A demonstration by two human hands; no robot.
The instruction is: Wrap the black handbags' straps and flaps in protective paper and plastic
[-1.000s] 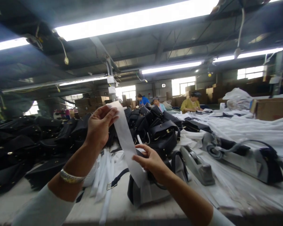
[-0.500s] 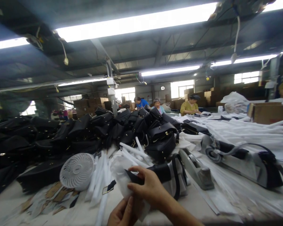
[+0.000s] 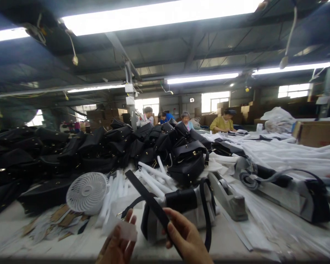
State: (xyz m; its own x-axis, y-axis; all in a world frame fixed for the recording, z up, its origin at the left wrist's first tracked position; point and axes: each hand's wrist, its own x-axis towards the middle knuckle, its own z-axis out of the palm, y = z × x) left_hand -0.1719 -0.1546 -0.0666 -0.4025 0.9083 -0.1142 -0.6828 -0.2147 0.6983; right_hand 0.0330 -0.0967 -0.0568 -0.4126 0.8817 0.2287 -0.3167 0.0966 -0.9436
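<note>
My right hand [image 3: 181,231] pinches a flat black strap [image 3: 150,200] that slants up and to the left. In my left hand [image 3: 117,238], between thumb and fingers, is a piece of thin white wrapping paper [image 3: 125,230]. Just behind both hands lies a black handbag [image 3: 181,201] partly wrapped in whitish material, its dark handle curving down at the right side. A thinner black strap with a small gold-coloured buckle runs from the bag toward my left hand.
A white fan [image 3: 87,192] stands at the left beside brown and pale scraps [image 3: 57,220]. White foam rods [image 3: 154,179] lie behind the bag. A grey tape dispenser [image 3: 231,201] sits to the right. Black bags [image 3: 99,146] are heaped behind; several people work beyond.
The black strap, earlier largely covered by white wrapping between my hands, now shows bare in my right hand. My left hand has moved left with the paper. Another person appears at the back.
</note>
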